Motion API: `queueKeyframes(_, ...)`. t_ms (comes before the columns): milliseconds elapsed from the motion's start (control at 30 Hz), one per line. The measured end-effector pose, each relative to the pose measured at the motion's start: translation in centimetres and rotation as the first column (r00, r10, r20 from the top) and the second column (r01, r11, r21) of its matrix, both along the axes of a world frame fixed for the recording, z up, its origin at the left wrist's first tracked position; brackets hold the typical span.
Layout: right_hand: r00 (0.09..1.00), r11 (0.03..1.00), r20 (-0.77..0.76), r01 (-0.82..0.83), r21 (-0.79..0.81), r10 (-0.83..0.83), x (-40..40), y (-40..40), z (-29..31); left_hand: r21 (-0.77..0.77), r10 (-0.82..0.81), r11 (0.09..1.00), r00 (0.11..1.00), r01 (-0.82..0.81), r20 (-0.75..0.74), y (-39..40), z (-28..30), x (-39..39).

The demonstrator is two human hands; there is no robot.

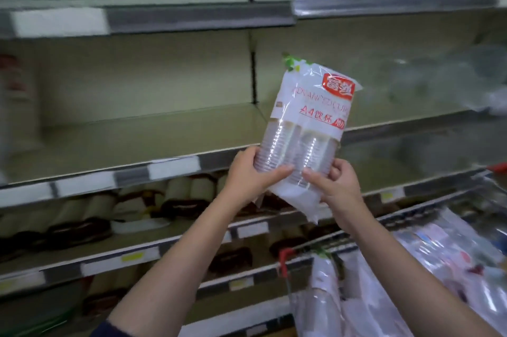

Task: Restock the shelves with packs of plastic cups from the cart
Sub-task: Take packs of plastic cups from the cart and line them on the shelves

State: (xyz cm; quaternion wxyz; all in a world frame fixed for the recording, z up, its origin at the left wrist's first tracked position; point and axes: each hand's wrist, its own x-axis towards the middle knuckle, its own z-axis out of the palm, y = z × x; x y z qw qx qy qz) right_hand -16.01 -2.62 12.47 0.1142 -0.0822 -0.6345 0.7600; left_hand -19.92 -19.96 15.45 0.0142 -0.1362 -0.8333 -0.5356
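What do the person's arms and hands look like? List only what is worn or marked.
Both hands, left hand and right hand, are bare: no gloves, rings or watch visible. Both forearms are bare too. A dark navy sleeve edge shows at the left elbow. No markings visible.

A clear pack of plastic cups, printed with a red logo and red lettering, stands nearly upright, tilted slightly right, in front of the bare middle shelf. Two nested stacks of cups show through its wrap. Below and right of that shelf, more packs lie in the cart.
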Motion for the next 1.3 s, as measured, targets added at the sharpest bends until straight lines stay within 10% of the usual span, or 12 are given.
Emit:
queueKeyframes(600, 0.806, 0.745, 0.234, -0.592, 0.308, 0.543, -13.7, -36.2, 8.6, 0.041, 0.514, 0.850, 0.844, -0.525, 0.152, -36.9, 5.6, -7.0)
queueKeyframes(1300, 0.945, 0.569, 0.224, -0.324, 0.756, 0.239, -20.7, -44.2, 6.3, -0.336, 0.626, 0.739, 0.779, -0.584, 0.022, -37.9, 4.9, -13.9)
